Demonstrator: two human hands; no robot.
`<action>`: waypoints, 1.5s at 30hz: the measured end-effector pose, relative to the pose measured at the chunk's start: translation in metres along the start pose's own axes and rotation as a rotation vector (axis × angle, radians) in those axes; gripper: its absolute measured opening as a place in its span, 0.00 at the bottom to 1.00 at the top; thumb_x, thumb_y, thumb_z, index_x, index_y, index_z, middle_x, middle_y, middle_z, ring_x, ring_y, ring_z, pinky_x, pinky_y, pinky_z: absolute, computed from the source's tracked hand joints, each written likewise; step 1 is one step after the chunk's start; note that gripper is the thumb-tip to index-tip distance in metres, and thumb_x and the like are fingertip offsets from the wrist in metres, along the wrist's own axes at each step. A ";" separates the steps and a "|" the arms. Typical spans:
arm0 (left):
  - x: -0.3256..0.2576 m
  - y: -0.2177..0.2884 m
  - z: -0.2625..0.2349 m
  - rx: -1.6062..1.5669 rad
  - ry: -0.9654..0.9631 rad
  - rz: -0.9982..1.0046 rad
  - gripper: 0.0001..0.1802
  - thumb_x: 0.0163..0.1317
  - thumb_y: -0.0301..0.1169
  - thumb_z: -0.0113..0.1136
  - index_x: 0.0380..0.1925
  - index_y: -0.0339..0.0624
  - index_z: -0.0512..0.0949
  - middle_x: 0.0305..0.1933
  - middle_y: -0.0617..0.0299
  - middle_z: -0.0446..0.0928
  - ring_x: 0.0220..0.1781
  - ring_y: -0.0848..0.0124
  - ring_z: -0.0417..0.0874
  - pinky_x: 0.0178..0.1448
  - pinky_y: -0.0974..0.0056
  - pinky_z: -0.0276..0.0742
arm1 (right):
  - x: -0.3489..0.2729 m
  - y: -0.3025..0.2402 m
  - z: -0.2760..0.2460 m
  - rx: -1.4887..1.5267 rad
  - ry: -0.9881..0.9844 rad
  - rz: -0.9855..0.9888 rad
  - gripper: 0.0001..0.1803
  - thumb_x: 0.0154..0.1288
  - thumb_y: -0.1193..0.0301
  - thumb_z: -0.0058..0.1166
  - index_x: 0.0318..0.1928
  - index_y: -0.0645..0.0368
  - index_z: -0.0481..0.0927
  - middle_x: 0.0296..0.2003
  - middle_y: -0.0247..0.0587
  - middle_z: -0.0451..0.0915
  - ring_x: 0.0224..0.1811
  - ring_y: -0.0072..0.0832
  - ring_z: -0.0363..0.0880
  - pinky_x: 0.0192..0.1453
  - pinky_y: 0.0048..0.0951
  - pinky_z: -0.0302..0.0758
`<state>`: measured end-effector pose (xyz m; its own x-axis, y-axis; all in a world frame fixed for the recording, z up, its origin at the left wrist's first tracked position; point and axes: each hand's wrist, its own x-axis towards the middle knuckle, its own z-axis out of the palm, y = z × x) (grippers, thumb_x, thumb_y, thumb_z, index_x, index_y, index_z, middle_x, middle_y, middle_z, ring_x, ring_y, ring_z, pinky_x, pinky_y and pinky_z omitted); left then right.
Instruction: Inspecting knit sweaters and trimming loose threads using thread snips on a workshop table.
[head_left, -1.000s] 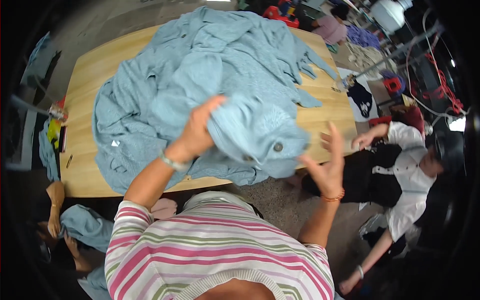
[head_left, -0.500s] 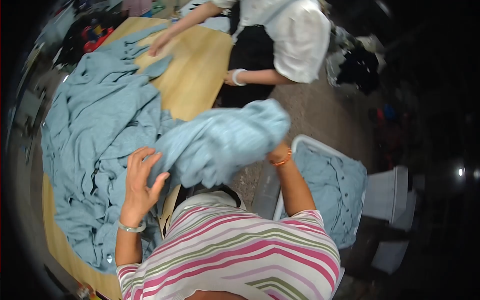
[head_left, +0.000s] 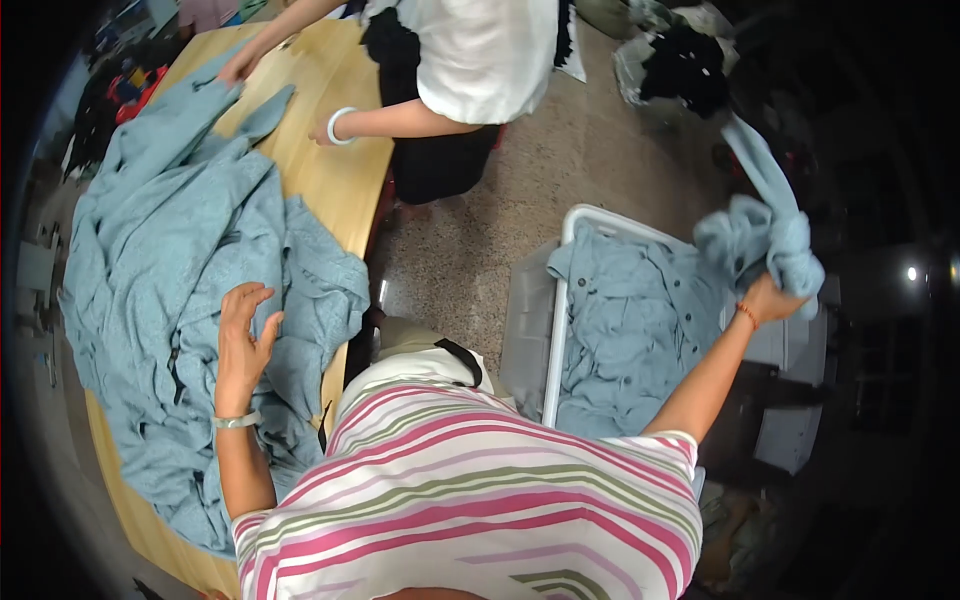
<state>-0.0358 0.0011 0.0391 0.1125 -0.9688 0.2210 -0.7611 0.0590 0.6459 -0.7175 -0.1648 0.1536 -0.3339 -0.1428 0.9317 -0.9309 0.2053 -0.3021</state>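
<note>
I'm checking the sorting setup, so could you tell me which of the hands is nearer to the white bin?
Right. The right hand holds a bunched blue garment over the white bin; the left hand rests on the table's blue pile, away from it.

A single view comes from a fisheye camera worn on the person's head, looking steeply down past a striped shirt (head_left: 470,500). It sits close above the body. A wooden table (head_left: 335,160) curves along the left, a white-rimmed bin (head_left: 556,330) lies to the right, and the corners go dark.
</note>
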 end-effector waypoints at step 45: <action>-0.197 -0.004 -0.133 -0.727 1.721 -0.439 0.22 0.66 0.31 0.53 0.58 0.33 0.67 0.57 0.56 0.73 0.58 0.69 0.74 0.63 0.64 0.68 | -0.414 -0.656 -0.151 1.919 -1.446 -1.399 0.43 0.47 0.70 0.68 0.65 0.58 0.64 0.61 0.52 0.64 0.61 0.49 0.63 0.64 0.43 0.62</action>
<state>0.0305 0.2234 0.0905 0.9579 0.2795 0.0649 -0.1851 0.4290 0.8842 0.0539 -0.0940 -0.0037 0.8891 0.2959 0.3493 0.4452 -0.7369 -0.5087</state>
